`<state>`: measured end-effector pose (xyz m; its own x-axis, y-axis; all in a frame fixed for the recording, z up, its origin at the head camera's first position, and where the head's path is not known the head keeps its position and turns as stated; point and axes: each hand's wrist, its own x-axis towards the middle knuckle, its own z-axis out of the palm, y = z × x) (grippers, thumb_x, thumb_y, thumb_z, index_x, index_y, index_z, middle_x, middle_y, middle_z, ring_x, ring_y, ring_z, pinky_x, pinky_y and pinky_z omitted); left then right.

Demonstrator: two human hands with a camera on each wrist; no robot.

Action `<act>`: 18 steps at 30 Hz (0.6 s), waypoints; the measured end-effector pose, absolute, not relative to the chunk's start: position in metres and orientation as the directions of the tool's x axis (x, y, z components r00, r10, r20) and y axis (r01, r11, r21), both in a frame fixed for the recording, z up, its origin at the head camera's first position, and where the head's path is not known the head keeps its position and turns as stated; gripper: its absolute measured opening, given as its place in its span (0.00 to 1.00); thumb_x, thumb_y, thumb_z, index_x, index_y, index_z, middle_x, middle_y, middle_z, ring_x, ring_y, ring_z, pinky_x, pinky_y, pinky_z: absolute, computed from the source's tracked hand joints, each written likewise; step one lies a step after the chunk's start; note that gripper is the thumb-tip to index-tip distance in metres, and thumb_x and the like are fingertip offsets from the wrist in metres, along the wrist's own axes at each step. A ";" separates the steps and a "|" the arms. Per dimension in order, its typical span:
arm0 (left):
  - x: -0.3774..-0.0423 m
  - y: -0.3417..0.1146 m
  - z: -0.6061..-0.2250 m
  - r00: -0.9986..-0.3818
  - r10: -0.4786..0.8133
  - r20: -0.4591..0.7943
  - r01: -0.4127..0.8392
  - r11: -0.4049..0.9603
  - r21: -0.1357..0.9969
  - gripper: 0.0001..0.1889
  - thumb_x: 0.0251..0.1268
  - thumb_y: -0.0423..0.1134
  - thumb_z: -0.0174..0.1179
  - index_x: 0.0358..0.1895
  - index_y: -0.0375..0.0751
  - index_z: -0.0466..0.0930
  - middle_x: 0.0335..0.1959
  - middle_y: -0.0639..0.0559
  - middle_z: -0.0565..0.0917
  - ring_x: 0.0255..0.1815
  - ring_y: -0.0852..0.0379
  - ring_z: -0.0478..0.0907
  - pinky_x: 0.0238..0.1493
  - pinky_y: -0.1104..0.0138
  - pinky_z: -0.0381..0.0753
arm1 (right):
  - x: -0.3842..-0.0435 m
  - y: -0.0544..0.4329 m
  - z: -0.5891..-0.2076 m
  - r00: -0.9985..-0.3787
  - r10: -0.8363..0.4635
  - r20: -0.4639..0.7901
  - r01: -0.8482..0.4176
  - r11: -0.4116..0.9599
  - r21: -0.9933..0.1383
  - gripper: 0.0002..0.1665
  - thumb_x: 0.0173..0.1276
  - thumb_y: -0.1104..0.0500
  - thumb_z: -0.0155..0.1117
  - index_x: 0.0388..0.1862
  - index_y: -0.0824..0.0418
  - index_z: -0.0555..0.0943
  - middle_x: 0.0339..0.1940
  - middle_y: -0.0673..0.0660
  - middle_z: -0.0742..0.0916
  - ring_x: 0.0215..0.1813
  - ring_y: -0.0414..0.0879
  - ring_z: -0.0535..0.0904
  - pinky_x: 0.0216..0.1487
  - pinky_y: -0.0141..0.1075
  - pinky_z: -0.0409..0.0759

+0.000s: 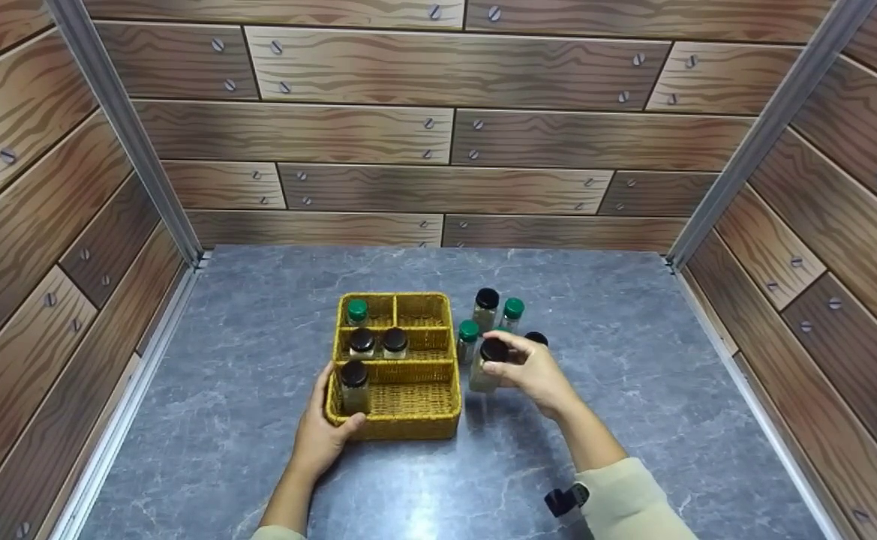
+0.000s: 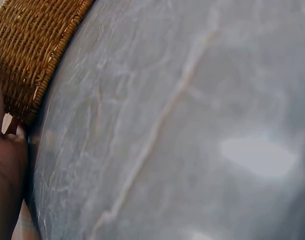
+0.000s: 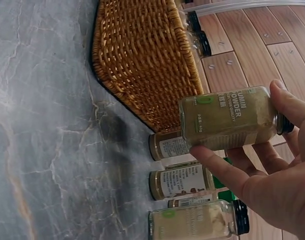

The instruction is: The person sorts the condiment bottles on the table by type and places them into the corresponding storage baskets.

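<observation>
My right hand holds a black-lidded spice jar labelled cumin powder, pinched near its lid and raised off the table just right of the wicker basket. My left hand grips the basket's front left corner, thumb over the front rim and fingers along the side. Inside the basket, one black-lidded jar stands in the front compartment. Two more black-lidded jars are in the middle row, and a green-lidded jar is at the back left.
Right of the basket several jars stand grouped: a black-lidded one at the back, green-lidded ones and another black lid, partly behind my right hand. Wood-patterned walls enclose the grey marbled table.
</observation>
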<state>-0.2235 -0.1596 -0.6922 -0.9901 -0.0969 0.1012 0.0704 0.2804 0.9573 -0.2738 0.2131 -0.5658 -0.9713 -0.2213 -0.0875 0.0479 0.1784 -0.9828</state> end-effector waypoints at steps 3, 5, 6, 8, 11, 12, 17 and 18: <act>-0.224 -0.159 -0.693 -0.990 -0.100 0.101 0.071 0.272 0.960 0.58 0.56 0.43 0.83 0.88 0.56 0.55 0.83 0.36 0.70 0.79 0.34 0.72 0.78 0.41 0.69 | -0.275 0.213 -0.563 -0.972 -0.221 -0.079 0.039 0.178 -0.983 0.38 0.71 0.64 0.76 0.78 0.65 0.76 0.60 0.72 0.84 0.52 0.46 0.88 0.50 0.47 0.93; -0.225 -0.159 -0.694 -0.989 -0.101 0.104 0.073 0.273 0.959 0.58 0.56 0.43 0.83 0.88 0.56 0.55 0.83 0.36 0.70 0.79 0.34 0.72 0.78 0.40 0.70 | -0.276 0.213 -0.560 -0.972 -0.224 -0.074 0.036 0.173 -0.984 0.37 0.71 0.64 0.77 0.78 0.64 0.76 0.62 0.74 0.84 0.52 0.47 0.88 0.50 0.47 0.93; -0.225 -0.159 -0.694 -0.989 -0.103 0.105 0.073 0.275 0.959 0.58 0.56 0.43 0.83 0.88 0.56 0.55 0.83 0.36 0.70 0.79 0.34 0.72 0.78 0.41 0.70 | -0.277 0.213 -0.559 -0.973 -0.222 -0.071 0.033 0.173 -0.984 0.37 0.71 0.63 0.77 0.77 0.64 0.77 0.62 0.74 0.84 0.52 0.47 0.88 0.50 0.47 0.93; -0.225 -0.159 -0.694 -0.989 -0.103 0.108 0.075 0.281 0.957 0.59 0.55 0.44 0.83 0.88 0.55 0.55 0.83 0.35 0.71 0.78 0.33 0.73 0.78 0.41 0.70 | -0.278 0.213 -0.557 -0.975 -0.213 -0.067 0.030 0.172 -0.985 0.37 0.70 0.63 0.77 0.77 0.63 0.77 0.64 0.75 0.84 0.53 0.48 0.88 0.50 0.48 0.93; -0.225 -0.159 -0.695 -0.989 -0.101 0.111 0.079 0.281 0.956 0.59 0.55 0.44 0.83 0.88 0.54 0.55 0.82 0.35 0.71 0.78 0.34 0.73 0.77 0.41 0.70 | -0.279 0.211 -0.554 -0.978 -0.198 -0.058 0.023 0.176 -0.984 0.37 0.70 0.63 0.78 0.77 0.62 0.78 0.65 0.76 0.84 0.54 0.48 0.88 0.49 0.47 0.93; -0.225 -0.160 -0.694 -0.989 -0.104 0.108 0.076 0.277 0.958 0.59 0.55 0.44 0.83 0.88 0.54 0.55 0.82 0.36 0.71 0.78 0.34 0.73 0.78 0.41 0.70 | -0.280 0.211 -0.553 -0.979 -0.194 -0.058 0.023 0.179 -0.984 0.37 0.70 0.63 0.78 0.77 0.62 0.78 0.65 0.76 0.83 0.54 0.49 0.88 0.49 0.47 0.93; -0.225 -0.159 -0.693 -0.988 -0.103 0.115 0.081 0.288 0.954 0.58 0.56 0.43 0.83 0.88 0.55 0.55 0.82 0.36 0.72 0.77 0.36 0.74 0.77 0.42 0.72 | -0.282 0.208 -0.547 -0.981 -0.187 -0.058 0.017 0.216 -0.976 0.37 0.69 0.62 0.79 0.76 0.59 0.79 0.66 0.75 0.84 0.54 0.50 0.87 0.48 0.46 0.93; -0.224 -0.159 -0.693 -0.988 -0.103 0.116 0.082 0.291 0.953 0.58 0.56 0.43 0.83 0.88 0.54 0.55 0.82 0.36 0.72 0.77 0.36 0.74 0.76 0.42 0.72 | -0.282 0.207 -0.546 -0.980 -0.188 -0.058 0.014 0.226 -0.974 0.37 0.69 0.61 0.79 0.76 0.58 0.80 0.66 0.75 0.84 0.53 0.50 0.87 0.47 0.45 0.93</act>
<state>-0.2243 -0.1589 -0.6927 -0.9879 -0.1033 0.1161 0.0816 0.2910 0.9532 -0.2824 0.2072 -0.5462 -0.9805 -0.1880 -0.0576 0.0139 0.2259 -0.9741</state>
